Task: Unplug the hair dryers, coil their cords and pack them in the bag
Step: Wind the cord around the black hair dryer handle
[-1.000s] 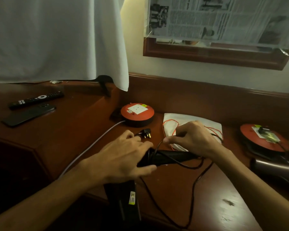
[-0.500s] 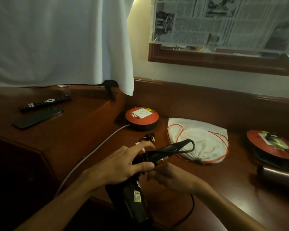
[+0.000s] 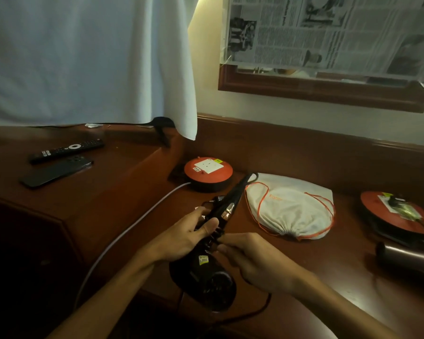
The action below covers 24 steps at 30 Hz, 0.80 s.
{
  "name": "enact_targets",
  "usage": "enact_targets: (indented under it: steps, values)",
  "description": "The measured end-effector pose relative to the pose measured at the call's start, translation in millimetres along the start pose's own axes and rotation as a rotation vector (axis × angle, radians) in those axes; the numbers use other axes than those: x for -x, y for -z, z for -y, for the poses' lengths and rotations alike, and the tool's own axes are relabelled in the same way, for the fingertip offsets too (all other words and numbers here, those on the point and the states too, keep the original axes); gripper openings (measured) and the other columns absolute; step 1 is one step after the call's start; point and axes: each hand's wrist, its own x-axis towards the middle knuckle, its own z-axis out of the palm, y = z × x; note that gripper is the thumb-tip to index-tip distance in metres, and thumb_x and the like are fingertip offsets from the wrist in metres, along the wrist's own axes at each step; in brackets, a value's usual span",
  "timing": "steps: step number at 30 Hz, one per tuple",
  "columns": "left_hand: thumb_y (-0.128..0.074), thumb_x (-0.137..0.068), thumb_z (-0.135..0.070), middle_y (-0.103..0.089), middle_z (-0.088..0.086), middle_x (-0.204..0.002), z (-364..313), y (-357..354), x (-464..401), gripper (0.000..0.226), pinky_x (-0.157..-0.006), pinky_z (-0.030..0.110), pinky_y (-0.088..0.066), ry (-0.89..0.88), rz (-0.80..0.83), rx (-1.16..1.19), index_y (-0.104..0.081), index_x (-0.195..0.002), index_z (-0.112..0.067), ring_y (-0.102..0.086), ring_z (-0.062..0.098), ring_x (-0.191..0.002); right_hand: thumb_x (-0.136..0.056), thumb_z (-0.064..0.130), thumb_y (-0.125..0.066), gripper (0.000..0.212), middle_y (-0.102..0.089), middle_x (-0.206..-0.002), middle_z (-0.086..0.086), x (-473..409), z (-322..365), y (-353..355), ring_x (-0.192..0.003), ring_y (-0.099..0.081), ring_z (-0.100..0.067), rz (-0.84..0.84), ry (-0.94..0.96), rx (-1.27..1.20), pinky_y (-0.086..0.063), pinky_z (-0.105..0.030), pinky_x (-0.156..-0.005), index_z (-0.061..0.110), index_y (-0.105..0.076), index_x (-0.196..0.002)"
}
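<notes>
I was coiling: left hand (image 3: 181, 237) clamped the black dryer (image 3: 206, 280), right hand (image 3: 257, 263) pinched its cord (image 3: 233, 195), bag (image 3: 291, 211) next.

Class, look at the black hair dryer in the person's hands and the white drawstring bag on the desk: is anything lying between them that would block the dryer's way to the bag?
Nothing visible lies between the black hair dryer and the white drawstring bag; only bare wooden desk. However, the bag's mouth looks cinched shut.

wood desk (image 3: 137, 206): remote (image 3: 67, 150), phone (image 3: 55, 171), two reels (image 3: 208, 173) (image 3: 397, 214), bag (image 3: 291, 212), second dryer (image 3: 409, 259).
</notes>
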Motion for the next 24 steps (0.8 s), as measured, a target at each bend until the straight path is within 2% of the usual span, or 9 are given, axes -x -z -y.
enact_targets:
  steps: [5,9,11,13,15,17,19,21,24]
  values:
    - [-0.052,-0.095,-0.062,-0.078,-0.005,-0.096,-6.2,4.1,0.3,0.046,-0.095,0.044,-0.055,0.029,0.035,0.066,-0.067,-0.116,-0.024,-0.074,0.011,-0.092,-0.108,0.027,-0.048,0.027,-0.064,-0.078,0.002,-0.1,9.7,12.3,-0.065,-0.055,-0.016,-0.049,0.028,-0.019,-0.044,-0.037,-0.061,0.012,-0.068,-0.099]
    - [-0.055,-0.087,-0.074,-0.077,-0.008,-0.099,1.5,16.3,-2.3,0.057,-0.091,0.043,-0.059,0.042,-0.017,-0.300,-0.061,-0.123,-0.030,-0.073,0.005,-0.091,-0.106,0.030,-0.052,0.039,-0.047,-0.061,0.000,10.8,-1.4,19.6,-0.053,-0.041,-0.013,-0.127,-0.059,-0.017,-0.035,-0.030,-0.053,0.005,-0.059,-0.077]
    - [-0.055,-0.090,-0.070,-0.076,-0.010,-0.095,6.5,17.2,-3.7,0.052,-0.085,0.042,-0.061,0.067,0.007,-0.428,-0.059,-0.125,-0.031,-0.073,0.003,-0.084,-0.105,0.031,-0.053,0.030,-0.059,-0.070,0.003,19.5,-3.9,19.9,-0.061,-0.052,-0.011,0.005,-0.119,0.026,-0.041,-0.029,-0.058,0.012,-0.067,-0.086]
    - [-0.053,-0.085,-0.079,-0.076,-0.011,-0.093,9.5,13.5,-6.2,0.057,-0.081,0.045,-0.061,0.095,0.050,-0.501,-0.059,-0.120,-0.034,-0.073,0.004,-0.081,-0.104,0.027,-0.054,0.020,-0.069,-0.085,0.008,22.7,-2.9,16.2,-0.074,-0.063,-0.011,0.096,-0.153,0.047,-0.048,-0.027,-0.064,0.019,-0.072,-0.104]
    - [-0.052,-0.084,-0.080,-0.074,-0.011,-0.096,7.2,8.1,-11.0,0.058,-0.078,0.040,-0.061,0.117,0.123,-0.578,-0.058,-0.119,-0.034,-0.071,0.005,-0.082,-0.104,0.020,-0.054,0.021,-0.066,-0.074,0.017,21.5,-4.6,18.1,-0.063,-0.059,-0.004,0.034,-0.182,0.003,-0.041,-0.018,-0.057,0.023,-0.074,-0.109]
    - [-0.055,-0.089,-0.072,-0.069,-0.010,-0.102,-3.9,1.7,-12.9,0.052,-0.073,0.029,-0.055,0.132,0.199,-0.675,-0.054,-0.124,-0.033,-0.067,0.005,-0.083,-0.104,0.021,-0.054,0.021,-0.063,-0.069,0.011,19.0,-8.6,27.1,-0.057,-0.055,-0.009,-0.060,-0.156,0.044,-0.039,-0.026,-0.052,0.026,-0.074,-0.106]
    - [-0.057,-0.091,-0.068,-0.065,-0.009,-0.104,-15.9,-6.6,-9.0,0.049,-0.072,0.027,-0.050,0.081,0.250,-0.819,-0.052,-0.124,-0.032,-0.063,0.008,-0.085,-0.104,0.021,-0.054,0.018,-0.063,-0.074,0.008,16.4,-10.0,33.5,-0.063,-0.057,-0.014,-0.077,-0.086,0.174,-0.043,-0.031,-0.055,0.025,-0.071,-0.100]
    - [-0.057,-0.092,-0.068,-0.065,-0.007,-0.102,-21.8,-20.0,-2.2,0.047,-0.075,0.032,-0.051,-0.063,0.234,-0.973,-0.051,-0.118,-0.030,-0.062,0.013,-0.087,-0.101,0.017,-0.055,0.015,-0.062,-0.079,0.012,11.7,-7.8,34.0,-0.069,-0.059,-0.009,-0.041,-0.012,0.310,-0.048,-0.027,-0.059,0.021,-0.068,-0.095]
    - [-0.050,-0.095,-0.068,-0.059,-0.009,-0.084,-23.2,-38.9,3.0,0.046,-0.067,0.029,-0.050,-0.181,0.167,-0.958,-0.052,-0.112,-0.026,-0.055,0.006,-0.068,-0.096,0.018,-0.056,0.011,-0.065,-0.087,0.005,4.7,-6.0,36.5,-0.076,-0.064,-0.013,-0.009,0.030,0.485,-0.055,-0.036,-0.065,0.019,-0.068,-0.097]
